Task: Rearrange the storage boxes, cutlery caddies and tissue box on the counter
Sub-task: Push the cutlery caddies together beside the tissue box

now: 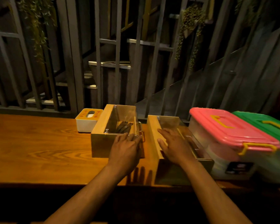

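Two wooden cutlery caddies with clear lids stand side by side on the counter. The left caddy [100, 143] holds dark cutlery; my left hand [125, 148] lies flat on its near right corner, fingers spread. My right hand [174, 146] rests flat, fingers apart, on top of the right caddy [153, 126]. A white tissue box [86, 125] with an orange top stands just left of the left caddy, at the back. Right of the caddies sit a pink-lidded storage box [225, 133] and a green-lidded storage box [265, 122], both with yellow handles.
The wooden counter [39, 151] stretches bare to the left of the tissue box. A grille of grey metal bars [71, 62] with hanging plants rises right behind the counter's back edge. The counter's front edge runs below my wrists.
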`<state>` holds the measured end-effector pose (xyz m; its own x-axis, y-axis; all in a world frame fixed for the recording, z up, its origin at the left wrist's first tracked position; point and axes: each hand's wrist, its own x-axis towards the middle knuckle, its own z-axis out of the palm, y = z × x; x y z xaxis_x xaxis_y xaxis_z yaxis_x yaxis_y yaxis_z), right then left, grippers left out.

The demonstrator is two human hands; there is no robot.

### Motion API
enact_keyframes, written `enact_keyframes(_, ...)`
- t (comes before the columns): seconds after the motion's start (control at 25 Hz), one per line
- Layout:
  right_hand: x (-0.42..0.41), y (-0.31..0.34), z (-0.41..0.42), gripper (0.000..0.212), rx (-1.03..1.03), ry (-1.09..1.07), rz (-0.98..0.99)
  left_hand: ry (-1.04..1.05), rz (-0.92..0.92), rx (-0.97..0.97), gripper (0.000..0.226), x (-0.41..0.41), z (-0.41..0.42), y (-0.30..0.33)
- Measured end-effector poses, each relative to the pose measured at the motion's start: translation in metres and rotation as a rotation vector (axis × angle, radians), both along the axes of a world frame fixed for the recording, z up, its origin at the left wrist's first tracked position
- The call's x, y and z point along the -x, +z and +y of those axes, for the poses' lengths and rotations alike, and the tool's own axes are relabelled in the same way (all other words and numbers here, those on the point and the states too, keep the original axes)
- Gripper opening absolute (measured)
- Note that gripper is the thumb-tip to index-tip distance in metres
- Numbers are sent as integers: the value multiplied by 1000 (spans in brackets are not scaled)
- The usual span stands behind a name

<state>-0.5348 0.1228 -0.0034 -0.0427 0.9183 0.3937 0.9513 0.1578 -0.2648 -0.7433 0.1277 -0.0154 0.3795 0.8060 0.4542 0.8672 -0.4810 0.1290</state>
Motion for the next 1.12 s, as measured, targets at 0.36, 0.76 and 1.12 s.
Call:
enact_keyframes(0.36,-140,-53,-54,89,167,63,-74,-10,115,127,64,-126,-41,-39)
enact_keyframes(0.76,-129,-59,1,78,132,108,-25,117,67,68,64,-128,-2,-43)
enact_keyframes(1.12,-133,-64,62,79,112,80,-31,134,16,70,61,-132,57,-49)
